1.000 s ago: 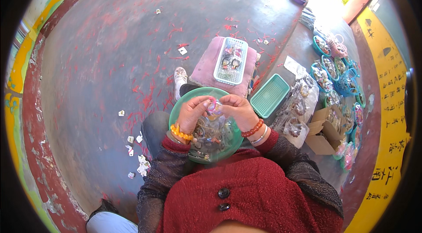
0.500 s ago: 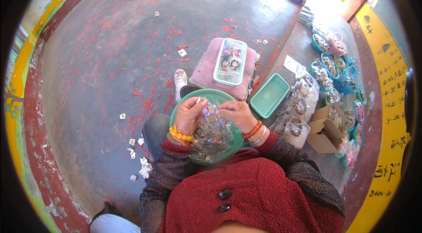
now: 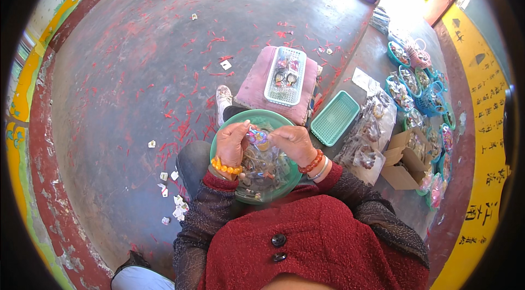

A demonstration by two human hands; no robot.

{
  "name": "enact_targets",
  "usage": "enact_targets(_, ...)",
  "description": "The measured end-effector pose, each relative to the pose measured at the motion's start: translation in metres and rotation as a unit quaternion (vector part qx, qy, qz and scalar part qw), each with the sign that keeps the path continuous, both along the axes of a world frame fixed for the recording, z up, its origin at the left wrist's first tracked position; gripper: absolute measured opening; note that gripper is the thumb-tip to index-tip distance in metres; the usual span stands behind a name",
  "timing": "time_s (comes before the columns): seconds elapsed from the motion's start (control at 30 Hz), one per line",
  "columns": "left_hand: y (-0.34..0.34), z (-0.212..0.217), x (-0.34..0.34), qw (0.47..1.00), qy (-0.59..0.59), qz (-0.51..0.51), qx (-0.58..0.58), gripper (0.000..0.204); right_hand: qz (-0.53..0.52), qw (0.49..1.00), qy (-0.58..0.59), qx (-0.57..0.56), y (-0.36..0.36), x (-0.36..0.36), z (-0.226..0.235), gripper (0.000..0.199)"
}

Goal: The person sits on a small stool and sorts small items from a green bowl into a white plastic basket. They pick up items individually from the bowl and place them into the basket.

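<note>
So you've got one small shiny packet [image 3: 257, 137] pinched between your left hand [image 3: 232, 144] and right hand [image 3: 294, 142], over the far rim of the round green bowl [image 3: 219, 142] on your lap; looks like plenty of loose bits left in there; one white tray [image 3: 285, 75] on the pink cushion [image 3: 254, 85] holds maybe four finished pieces, hard to count; one green basket [image 3: 334, 118] looks empty.

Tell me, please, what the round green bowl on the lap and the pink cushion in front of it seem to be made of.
Green bowl: probably plastic; its colour is even and its thin rim looks smooth with a slight sheen.
Pink cushion: seemingly fabric over soft padding; the surface is matte and the corners are rounded and puffy.
Both hands, left hand and right hand, pinch a small shiny item; its material is unclear.
</note>
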State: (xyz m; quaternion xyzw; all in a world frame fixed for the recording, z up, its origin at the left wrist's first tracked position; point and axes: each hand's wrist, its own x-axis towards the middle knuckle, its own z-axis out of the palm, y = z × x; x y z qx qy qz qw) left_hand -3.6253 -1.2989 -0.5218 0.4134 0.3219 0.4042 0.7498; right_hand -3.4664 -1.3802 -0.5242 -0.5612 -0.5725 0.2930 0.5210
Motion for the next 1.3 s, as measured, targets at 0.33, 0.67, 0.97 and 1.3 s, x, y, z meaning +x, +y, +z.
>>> enact_targets(0.33, 0.007, 0.000, -0.002, 0.993, -0.026, -0.084, -0.075, 0.029, -0.029, 0.929, 0.342, -0.138, -0.003, 0.007, 0.004, 0.018)
enact_targets(0.67, 0.008, -0.009, 0.000, 0.991, -0.052, -0.108, -0.057, 0.026, -0.046, 0.946, 0.301, -0.112, -0.002, 0.000, -0.005, 0.018)
enact_targets(0.97, 0.007, -0.007, -0.002, 0.995, -0.029, -0.091, -0.006, 0.026, -0.057, 0.936, 0.336, -0.088, 0.003, -0.002, 0.005, 0.019)
enact_targets(1.3, 0.002, -0.005, 0.000, 0.974, 0.094, -0.176, 0.106, 0.028, -0.040, 0.961, 0.262, -0.084, 0.008, 0.004, -0.011, 0.010)
